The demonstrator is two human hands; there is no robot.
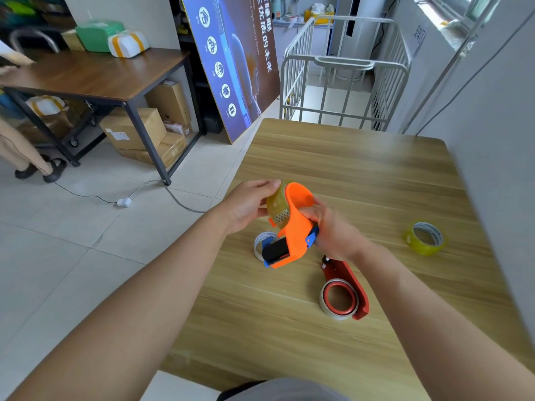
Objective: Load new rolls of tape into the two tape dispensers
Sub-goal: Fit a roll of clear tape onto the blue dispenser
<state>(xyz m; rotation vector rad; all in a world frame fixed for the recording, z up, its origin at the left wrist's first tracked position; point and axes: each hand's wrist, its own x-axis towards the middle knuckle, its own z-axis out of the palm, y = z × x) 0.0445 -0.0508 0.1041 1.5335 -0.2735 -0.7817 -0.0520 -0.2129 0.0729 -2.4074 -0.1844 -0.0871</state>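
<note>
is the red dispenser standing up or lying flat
Lying flat: the red dispenser rests on its side on the wooden table, its roll's round opening facing up, with neither hand touching it.

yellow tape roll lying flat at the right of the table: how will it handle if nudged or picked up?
The yellow tape roll lies flat on the table, so a nudge should slide it, not roll it. Set on edge, it would likely roll. Its open core gives fingers an easy hook, and it looks like a stiff ring. The glossy outer wrap may be a bit slick.
</note>
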